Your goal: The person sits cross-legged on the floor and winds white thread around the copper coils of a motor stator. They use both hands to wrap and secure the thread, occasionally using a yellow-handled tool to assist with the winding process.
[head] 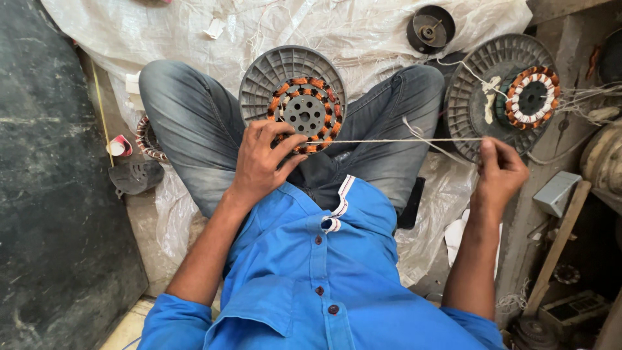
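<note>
Fingers of the left hand [262, 162] curl over the lower rim of a fan stator [304, 115], its ring of copper-orange windings set around a perforated grey hub; thumb and fingertips clench the windings at the point where a pale string [402, 140] leaves them. The string runs taut and nearly level to the right hand [500, 174], whose fingers are pinched shut on its far end. The stator lies on a grey ribbed plastic spool flange [259, 81], which rests between the knees of a seated person in grey jeans [188, 129] and a blue shirt [324, 279]. Beside the right knee a second flange [473, 97] carries a second stator [532, 96] with loose white cord trailing from it. A dark round part [429, 29] lies above on a white woven sheet [194, 32] spread over the floor. Left of the left knee: a further coil ring [148, 138], partly hidden, a small pink-and-white cup [118, 147] and a dark metal piece [136, 176].
</note>
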